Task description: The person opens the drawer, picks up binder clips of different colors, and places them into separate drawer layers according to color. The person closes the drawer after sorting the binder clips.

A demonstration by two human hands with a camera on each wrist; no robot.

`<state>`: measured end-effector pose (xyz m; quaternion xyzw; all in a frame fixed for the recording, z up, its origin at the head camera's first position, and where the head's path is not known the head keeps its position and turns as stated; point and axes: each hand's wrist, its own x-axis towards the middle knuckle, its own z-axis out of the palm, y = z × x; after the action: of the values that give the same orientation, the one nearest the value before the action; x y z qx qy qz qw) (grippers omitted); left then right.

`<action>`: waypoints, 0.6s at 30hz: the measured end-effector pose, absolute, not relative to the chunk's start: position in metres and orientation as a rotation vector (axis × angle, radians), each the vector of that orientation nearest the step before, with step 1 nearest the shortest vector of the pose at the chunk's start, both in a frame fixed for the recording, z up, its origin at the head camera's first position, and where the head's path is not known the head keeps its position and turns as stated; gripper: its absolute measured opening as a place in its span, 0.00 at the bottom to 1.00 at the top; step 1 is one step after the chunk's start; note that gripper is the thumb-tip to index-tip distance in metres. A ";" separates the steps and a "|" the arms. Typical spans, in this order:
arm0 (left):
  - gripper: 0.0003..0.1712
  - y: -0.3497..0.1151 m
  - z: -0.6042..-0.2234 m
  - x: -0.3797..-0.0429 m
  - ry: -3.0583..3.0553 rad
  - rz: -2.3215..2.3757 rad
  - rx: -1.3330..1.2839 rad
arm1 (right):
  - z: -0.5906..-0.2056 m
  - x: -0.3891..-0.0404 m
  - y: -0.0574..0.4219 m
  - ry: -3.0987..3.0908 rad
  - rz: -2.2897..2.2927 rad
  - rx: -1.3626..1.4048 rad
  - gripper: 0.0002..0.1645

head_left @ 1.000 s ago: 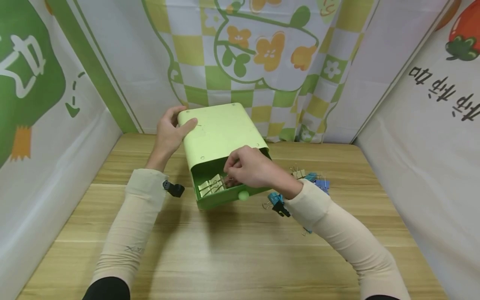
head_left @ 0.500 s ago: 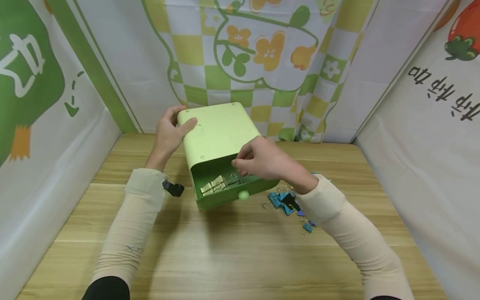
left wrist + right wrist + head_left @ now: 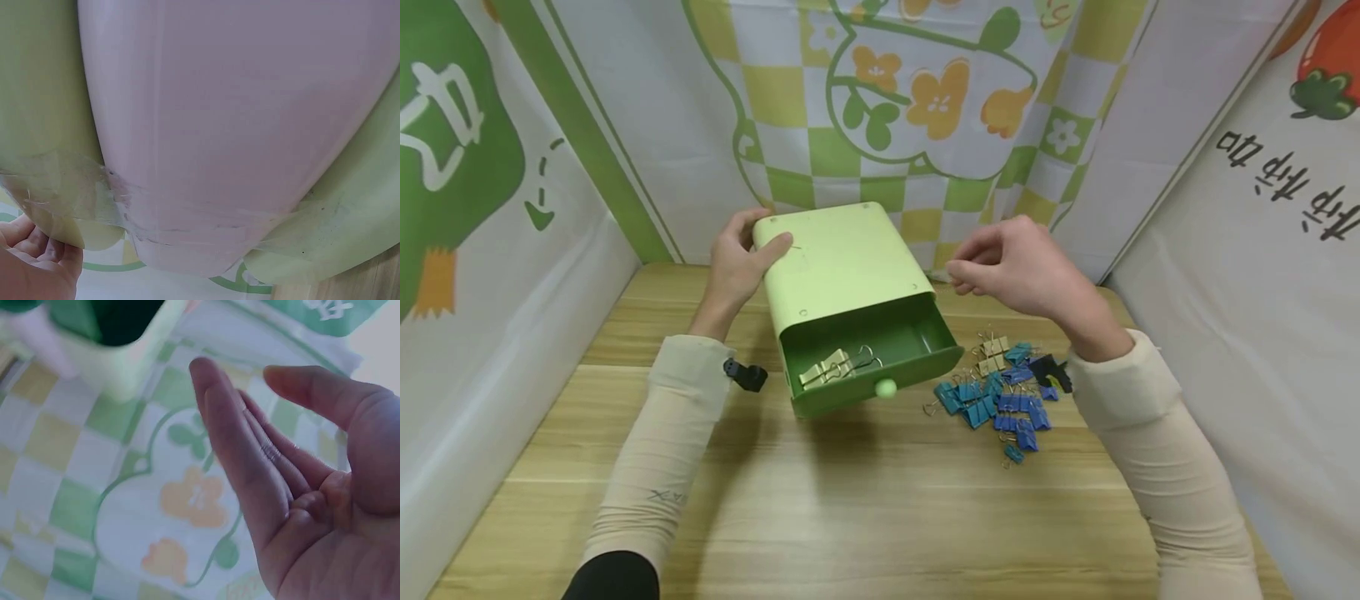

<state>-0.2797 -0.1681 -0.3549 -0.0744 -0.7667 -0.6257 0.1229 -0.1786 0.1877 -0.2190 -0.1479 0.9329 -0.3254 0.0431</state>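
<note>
On the left sleeve, "X"; left hand grips box.

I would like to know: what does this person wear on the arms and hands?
The left hand and right hand are bare. The left sleeve and right sleeve are cream, with folded cuffs; the left one bears a small dark marking. A black device sits by each cuff. Black cloth shows at the left sleeve's upper end.

At eight o'clock, a cream left sleeve with dark lettering meets black cloth; at four, a cream right sleeve. Both folded cuffs bear black devices.
</note>
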 end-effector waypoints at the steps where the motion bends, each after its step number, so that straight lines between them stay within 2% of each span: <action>1: 0.38 -0.168 -0.355 -0.280 -2.231 -1.828 -0.218 | -0.220 -0.180 0.192 2.878 -0.964 -0.437 0.12; 6: 0.38 -0.169 -0.354 -0.281 -2.224 -1.834 -0.220 | -0.242 -0.196 0.209 2.962 -0.775 -0.419 0.13; 18: 0.39 -0.169 -0.354 -0.280 -2.231 -1.833 -0.223 | -0.317 -0.245 0.253 2.861 -0.472 -0.590 0.18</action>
<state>-0.2801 -0.1686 -0.3536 -0.0763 -0.7646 -0.6282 0.1225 -0.2455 0.2532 -0.3168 -0.1985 0.9628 -0.1590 0.0910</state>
